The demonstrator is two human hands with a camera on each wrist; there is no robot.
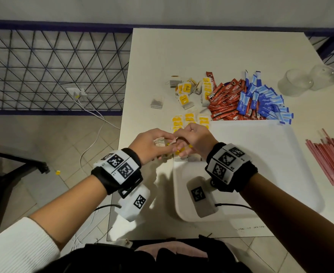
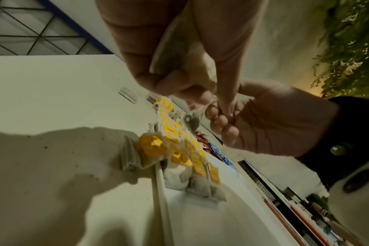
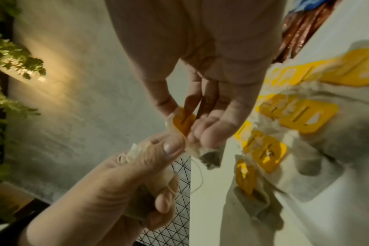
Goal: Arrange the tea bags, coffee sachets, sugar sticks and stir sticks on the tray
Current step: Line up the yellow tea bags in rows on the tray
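Left hand (image 1: 149,142) grips a tea bag (image 3: 209,158), right hand (image 1: 193,137) pinches its yellow tag (image 3: 182,123). Pulling apart risks snapping the string (image 3: 199,176) or tearing paper; a drop could disturb the tea-bag rows (image 1: 189,120) on the tray (image 1: 260,154)

Two clear plastic cups (image 1: 308,80) on white table (image 1: 201,52)

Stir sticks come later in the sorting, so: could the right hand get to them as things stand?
Probably not yet: the path across the tray to the stir sticks looks free, but the right hand pinches a tea bag.
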